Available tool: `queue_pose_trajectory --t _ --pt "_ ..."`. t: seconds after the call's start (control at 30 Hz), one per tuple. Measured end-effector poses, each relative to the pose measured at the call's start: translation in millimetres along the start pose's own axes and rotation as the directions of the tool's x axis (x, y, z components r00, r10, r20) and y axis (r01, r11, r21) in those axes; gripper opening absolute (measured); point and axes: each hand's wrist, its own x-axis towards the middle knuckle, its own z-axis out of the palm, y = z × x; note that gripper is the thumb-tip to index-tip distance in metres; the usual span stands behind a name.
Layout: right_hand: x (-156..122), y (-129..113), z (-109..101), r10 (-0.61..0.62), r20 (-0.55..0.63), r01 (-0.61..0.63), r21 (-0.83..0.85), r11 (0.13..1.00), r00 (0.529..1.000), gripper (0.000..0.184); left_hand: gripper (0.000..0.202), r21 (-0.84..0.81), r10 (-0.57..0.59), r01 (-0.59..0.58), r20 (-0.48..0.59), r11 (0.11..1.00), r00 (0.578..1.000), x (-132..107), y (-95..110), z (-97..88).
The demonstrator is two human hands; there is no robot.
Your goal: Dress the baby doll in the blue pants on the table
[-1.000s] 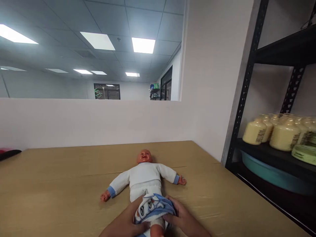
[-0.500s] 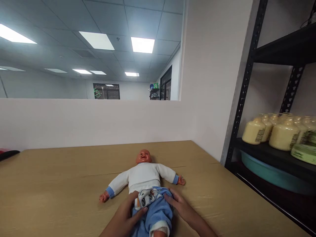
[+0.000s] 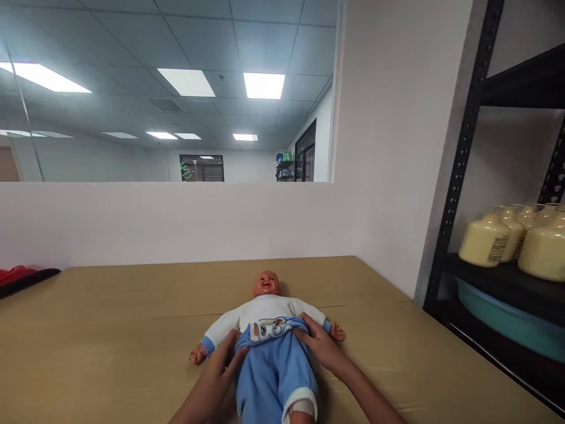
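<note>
A baby doll (image 3: 267, 284) lies on its back on the tan table, head toward the wall, arms spread. It wears a white top (image 3: 265, 306) with blue cuffs and blue pants (image 3: 276, 371). A cartoon face is printed on white cloth at the pants' waist. My left hand (image 3: 225, 359) pinches the waistband at its left side. On the right side, my right hand (image 3: 320, 344) grips the same waistband between thumb and fingers. One doll foot end shows below a white pant cuff at the bottom edge; the other leg's end is out of view.
The table (image 3: 132, 330) reaches a low white wall (image 3: 176, 224) with a window above. At right stands a black shelf (image 3: 450, 194) with several cream bottles (image 3: 485, 241) and a teal basin (image 3: 507, 318) below. A red and black item (image 3: 26, 278) sits at far left.
Both hands have moved the pants' waistband up toward the doll's chest, covering more of the white top. The bunched pants now lie smoother. The view has shifted slightly left.
</note>
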Motion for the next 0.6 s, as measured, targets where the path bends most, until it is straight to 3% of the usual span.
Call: queue_pose_trajectory --t 0.1,0.3,0.4,0.5,0.6 --pt "13 15 4 -0.012 -0.038 0.011 -0.018 1.0 0.999 0.066 0.066 0.09 0.083 -0.077 -0.062 0.993 0.995 14 -4 3.0" --pt "17 27 4 -0.052 0.006 0.052 -0.035 0.998 0.999 0.031 0.068 0.042 -0.01 0.018 -0.183 0.999 0.983 34 -15 3.5" --pt "18 28 3 -0.067 0.008 0.067 -0.017 0.998 0.998 0.03 0.06 -0.083 -0.008 -0.004 -0.144 0.997 0.99 47 -25 7.8" --pt "16 29 4 -0.054 -0.014 0.054 0.006 0.999 0.998 0.037 0.065 -0.294 -0.089 0.068 -0.057 0.953 0.994 55 -38 13.0" --pt "9 29 6 -0.021 -0.038 0.022 0.014 1.0 0.999 0.049 0.072 -0.35 -0.128 0.119 -0.002 0.929 0.992 56 -49 11.9"
